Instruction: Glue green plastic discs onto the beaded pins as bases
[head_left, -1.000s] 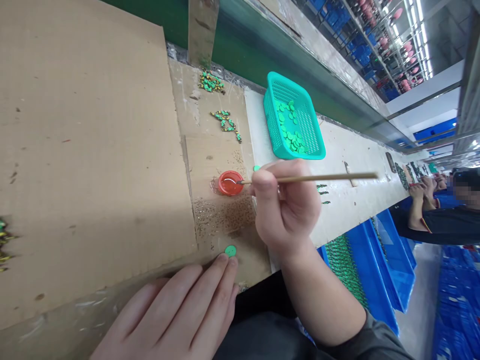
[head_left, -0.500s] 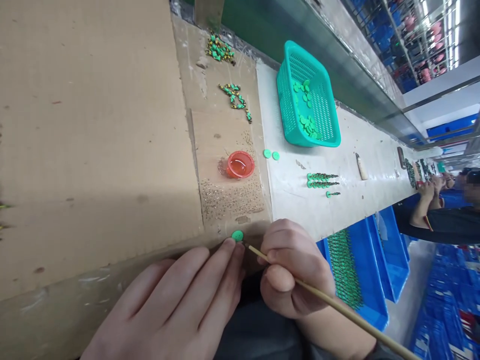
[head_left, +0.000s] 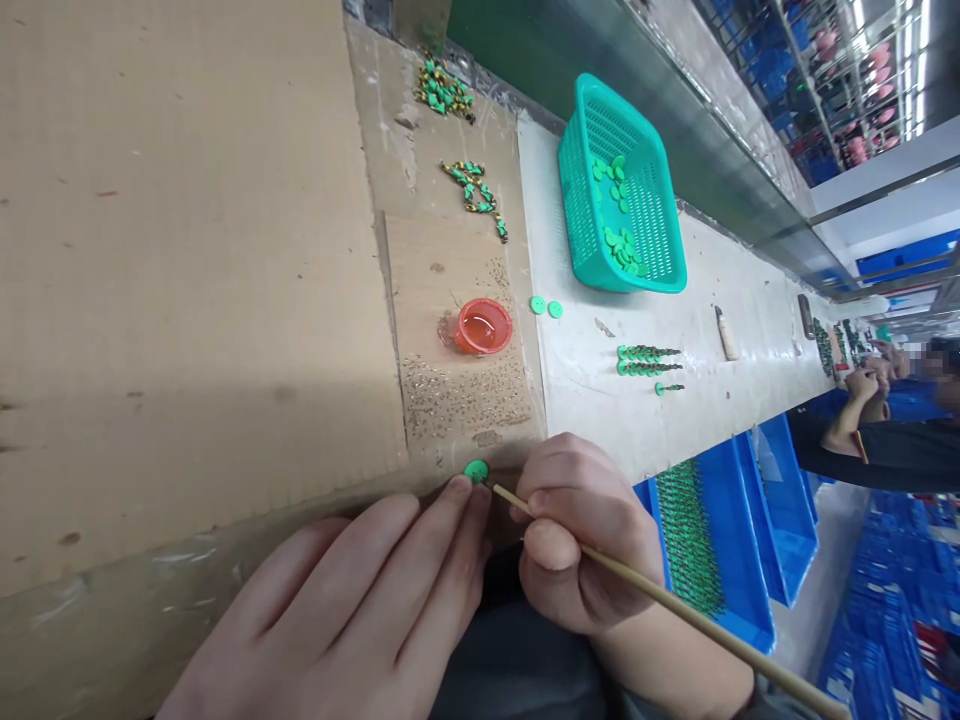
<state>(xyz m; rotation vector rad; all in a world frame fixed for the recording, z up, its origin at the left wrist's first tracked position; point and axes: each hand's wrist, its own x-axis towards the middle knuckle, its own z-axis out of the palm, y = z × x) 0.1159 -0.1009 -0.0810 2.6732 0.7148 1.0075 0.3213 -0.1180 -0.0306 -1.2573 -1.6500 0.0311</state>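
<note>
Left hand, extended, grip unclear, presumably steadies round green plastic button; beside it, right hand pinches slender wooden stick.

Texts, labels, brands, numbers, signs: none legible.
</note>
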